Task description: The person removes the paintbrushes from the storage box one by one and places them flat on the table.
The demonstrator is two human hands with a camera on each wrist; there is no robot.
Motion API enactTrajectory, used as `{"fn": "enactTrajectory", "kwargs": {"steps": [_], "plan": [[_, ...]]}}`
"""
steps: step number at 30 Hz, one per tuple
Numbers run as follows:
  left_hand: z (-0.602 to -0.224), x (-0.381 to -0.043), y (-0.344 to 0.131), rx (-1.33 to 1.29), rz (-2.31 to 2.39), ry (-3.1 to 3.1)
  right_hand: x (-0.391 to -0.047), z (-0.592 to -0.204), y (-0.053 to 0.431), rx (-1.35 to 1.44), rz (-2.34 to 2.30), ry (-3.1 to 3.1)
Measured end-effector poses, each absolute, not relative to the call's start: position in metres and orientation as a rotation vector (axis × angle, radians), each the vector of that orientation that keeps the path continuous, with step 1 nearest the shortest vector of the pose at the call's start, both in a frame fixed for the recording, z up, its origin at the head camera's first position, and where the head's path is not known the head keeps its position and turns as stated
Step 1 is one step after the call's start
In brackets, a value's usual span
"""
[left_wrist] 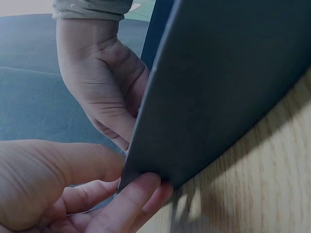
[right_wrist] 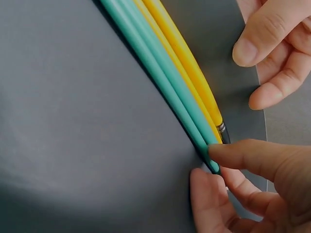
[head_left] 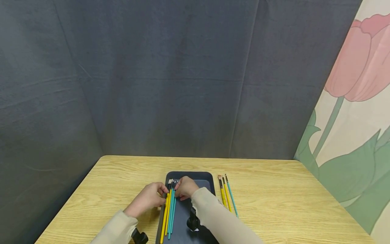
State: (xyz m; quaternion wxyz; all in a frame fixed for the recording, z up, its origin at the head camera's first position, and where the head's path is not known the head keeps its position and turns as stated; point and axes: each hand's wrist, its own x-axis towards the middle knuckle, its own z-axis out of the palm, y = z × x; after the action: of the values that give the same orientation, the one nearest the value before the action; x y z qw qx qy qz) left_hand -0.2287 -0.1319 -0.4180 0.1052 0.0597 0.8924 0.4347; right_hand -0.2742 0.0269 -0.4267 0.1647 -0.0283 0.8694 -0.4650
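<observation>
Wooden table (head_left: 274, 189), dark tray (head_left: 184, 230), left hand (head_left: 150, 196) pinching its side, right hand (head_left: 186, 187) pinching a green brush (right_wrist: 170, 97) inside, three brushes (head_left: 223, 200) outside.

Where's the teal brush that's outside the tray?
In the head view, the teal brush lies on the table right of the tray, beside two yellow brushes and rightmost of the three.

L hand (head_left: 152, 196) pinching, R hand (head_left: 186, 187) ditto, near e/o, both arms (head_left: 226, 220) extended fwd
</observation>
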Motion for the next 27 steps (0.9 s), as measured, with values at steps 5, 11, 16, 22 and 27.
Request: {"fn": "enactTrajectory", "kwargs": {"steps": [5, 11, 16, 22, 27], "plan": [[-0.417, -0.229, -0.131, 0.177, 1.272, 2.635, -0.273, -0.426, 0.025, -0.097, -1.271, 2.516], [-0.418, -0.229, -0.132, 0.178, 1.298, 2.613, -0.271, -0.425, 0.026, -0.145, -1.236, 2.536], [-0.418, -0.230, -0.133, 0.194, 1.309, 2.604, -0.269, -0.422, 0.027, -0.149, -1.266, 2.507], [-0.417, -0.228, -0.133, 0.183, 1.321, 2.598, -0.270, -0.420, 0.031, -0.123, -1.325, 2.437], [-0.417, -0.227, -0.133, 0.183, 1.309, 2.619, -0.274, -0.417, 0.037, -0.096, -1.394, 2.343]]}}
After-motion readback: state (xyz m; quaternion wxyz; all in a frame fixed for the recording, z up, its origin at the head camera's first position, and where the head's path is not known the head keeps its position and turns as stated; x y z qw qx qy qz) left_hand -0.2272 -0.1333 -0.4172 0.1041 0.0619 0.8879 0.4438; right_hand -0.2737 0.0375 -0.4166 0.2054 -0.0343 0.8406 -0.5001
